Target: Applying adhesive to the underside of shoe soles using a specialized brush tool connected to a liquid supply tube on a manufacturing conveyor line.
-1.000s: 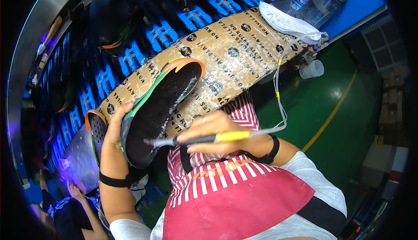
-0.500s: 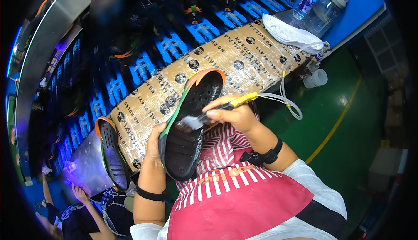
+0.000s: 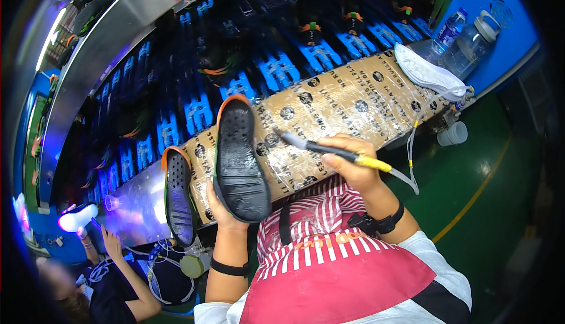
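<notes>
My left hand [image 3: 226,211] is closed round the lower edge of a black shoe sole [image 3: 238,159] with an orange and green rim. The sole is tilted, its wet-looking, perforated inner face toward me. In my right hand [image 3: 356,162] is a brush [image 3: 318,147] with a black and yellow handle and a clear tube running from its end. Its bristles are apart from the sole, to its right above the cardboard. A second black sole [image 3: 180,200] with an orange tip rests left of my left hand at the bench edge.
Glossy, printed cardboard [image 3: 335,109] covers the bench. At its far right lie white sole-shaped pieces [image 3: 429,74], near two bottles [image 3: 471,47] and a white cup [image 3: 453,134]. Beyond runs a dark line with blue holders [image 3: 279,72]. A co-worker's arm [image 3: 126,271] is at lower left.
The brush has lifted off the sole and moved right with my right hand. My left hand has turned the sole more upright, beside the second sole. The whole view has shifted.
</notes>
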### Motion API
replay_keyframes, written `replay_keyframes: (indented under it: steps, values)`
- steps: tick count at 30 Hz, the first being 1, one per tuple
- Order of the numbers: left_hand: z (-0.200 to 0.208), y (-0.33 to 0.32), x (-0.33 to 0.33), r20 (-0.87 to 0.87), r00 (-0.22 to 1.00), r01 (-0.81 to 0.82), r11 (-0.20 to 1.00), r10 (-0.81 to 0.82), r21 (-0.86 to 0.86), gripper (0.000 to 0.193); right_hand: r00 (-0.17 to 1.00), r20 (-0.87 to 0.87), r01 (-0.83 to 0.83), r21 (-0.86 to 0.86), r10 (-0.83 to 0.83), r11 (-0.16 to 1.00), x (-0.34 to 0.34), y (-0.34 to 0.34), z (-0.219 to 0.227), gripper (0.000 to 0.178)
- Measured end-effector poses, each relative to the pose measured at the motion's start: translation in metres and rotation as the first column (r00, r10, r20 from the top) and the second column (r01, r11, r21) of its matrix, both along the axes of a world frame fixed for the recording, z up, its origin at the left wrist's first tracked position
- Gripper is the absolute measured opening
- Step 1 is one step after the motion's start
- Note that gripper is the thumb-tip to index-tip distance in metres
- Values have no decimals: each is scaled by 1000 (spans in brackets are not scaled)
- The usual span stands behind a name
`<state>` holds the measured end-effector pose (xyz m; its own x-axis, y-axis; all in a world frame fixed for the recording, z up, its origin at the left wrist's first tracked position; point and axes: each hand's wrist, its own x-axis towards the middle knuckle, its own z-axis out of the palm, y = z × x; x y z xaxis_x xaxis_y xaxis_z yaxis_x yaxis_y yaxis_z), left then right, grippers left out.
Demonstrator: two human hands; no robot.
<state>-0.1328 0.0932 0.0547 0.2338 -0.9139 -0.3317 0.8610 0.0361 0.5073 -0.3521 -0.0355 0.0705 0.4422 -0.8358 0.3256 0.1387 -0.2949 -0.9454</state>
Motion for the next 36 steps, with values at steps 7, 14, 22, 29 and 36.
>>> replay_keyframes:
  steps: [7,14,22,29,36]
  values:
    - [-33,60,11,-402,914,-74,997,58,-24,72,969,194,42,485,-154,873,4,-11,-28,27]
    - [-30,58,7,-374,925,-45,996,71,77,72,814,521,-195,661,-257,724,4,-53,-96,31]
    - [-16,69,7,49,998,-63,909,47,412,81,778,580,-261,647,-241,717,-6,-54,-100,31]
    - [-44,145,13,472,865,-446,694,172,565,53,784,574,-268,656,-236,705,-5,-57,-98,30]
    - [-52,171,42,536,579,-814,400,614,421,55,790,573,-304,676,-219,671,-5,-57,-94,31]
